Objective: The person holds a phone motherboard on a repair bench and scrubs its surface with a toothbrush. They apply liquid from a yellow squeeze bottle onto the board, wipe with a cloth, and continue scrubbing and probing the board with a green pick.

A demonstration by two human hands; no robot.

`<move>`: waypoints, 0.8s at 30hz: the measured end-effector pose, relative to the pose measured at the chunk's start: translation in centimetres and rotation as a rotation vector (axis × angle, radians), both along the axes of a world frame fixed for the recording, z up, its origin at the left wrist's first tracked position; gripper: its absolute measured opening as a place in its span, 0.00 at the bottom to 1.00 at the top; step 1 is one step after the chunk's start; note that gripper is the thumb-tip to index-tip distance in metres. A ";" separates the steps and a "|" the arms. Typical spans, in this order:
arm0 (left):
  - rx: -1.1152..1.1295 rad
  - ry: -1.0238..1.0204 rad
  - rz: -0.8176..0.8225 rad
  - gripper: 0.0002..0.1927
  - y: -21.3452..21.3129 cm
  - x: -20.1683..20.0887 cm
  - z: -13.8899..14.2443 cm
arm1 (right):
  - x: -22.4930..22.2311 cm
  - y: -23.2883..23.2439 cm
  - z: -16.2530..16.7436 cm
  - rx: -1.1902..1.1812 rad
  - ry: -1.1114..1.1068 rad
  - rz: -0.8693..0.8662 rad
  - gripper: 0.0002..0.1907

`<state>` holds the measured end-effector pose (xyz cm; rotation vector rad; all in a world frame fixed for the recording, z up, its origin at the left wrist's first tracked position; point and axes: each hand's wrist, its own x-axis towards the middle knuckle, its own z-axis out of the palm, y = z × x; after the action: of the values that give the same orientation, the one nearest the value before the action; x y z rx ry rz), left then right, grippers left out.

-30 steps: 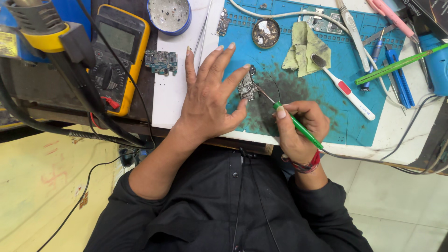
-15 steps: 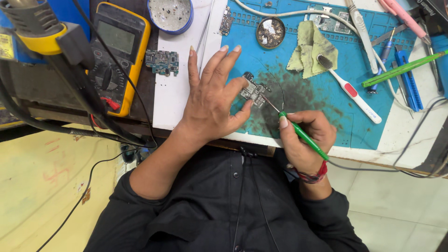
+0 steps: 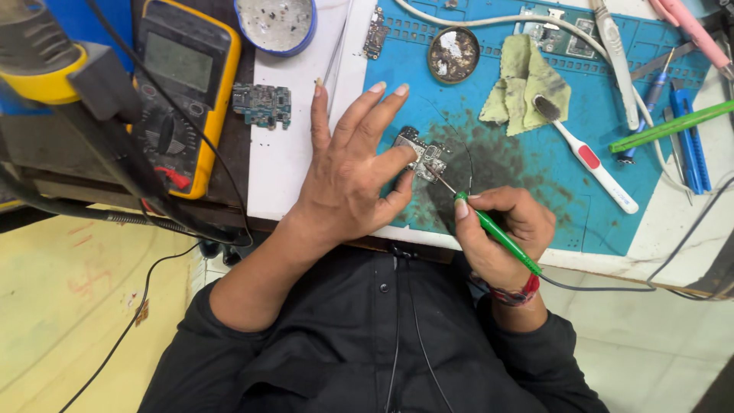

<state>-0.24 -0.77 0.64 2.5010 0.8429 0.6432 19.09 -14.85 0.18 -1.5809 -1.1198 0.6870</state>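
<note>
Pressing the small circuit board [image 3: 423,157] onto the blue mat [image 3: 535,199], tip now on it.

Left hand [image 3: 352,172] spread, thumb pinning it; right hand [image 3: 501,233] pinching the green soldering iron [image 3: 497,233] (barely shifted since), brush [image 3: 585,153] aside.

Left hand [image 3: 348,180] pins small circuit board [image 3: 422,155] on blue mat [image 3: 535,176]; right hand [image 3: 501,237] grips green-handled iron [image 3: 493,231].
</note>
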 end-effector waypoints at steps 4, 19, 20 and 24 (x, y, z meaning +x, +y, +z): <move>0.000 0.003 0.003 0.09 0.0 0.1 0.2 | -0.1 0.0 0.0 0.001 0.022 0.004 0.07; -0.002 0.005 0.001 0.08 0.1 0.1 0.1 | -0.1 0.2 0.1 0.007 0.004 0.005 0.06; -0.003 0.004 0.001 0.08 0.0 0.1 0.0 | -0.1 0.2 0.1 0.009 -0.001 0.012 0.06; -0.001 0.007 0.001 0.08 0.0 0.1 -0.1 | -0.1 0.3 0.2 0.002 -0.001 -0.001 0.07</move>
<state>-0.12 -0.74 0.55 2.5032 0.8470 0.6345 18.97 -14.60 0.37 -1.5801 -1.1203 0.6838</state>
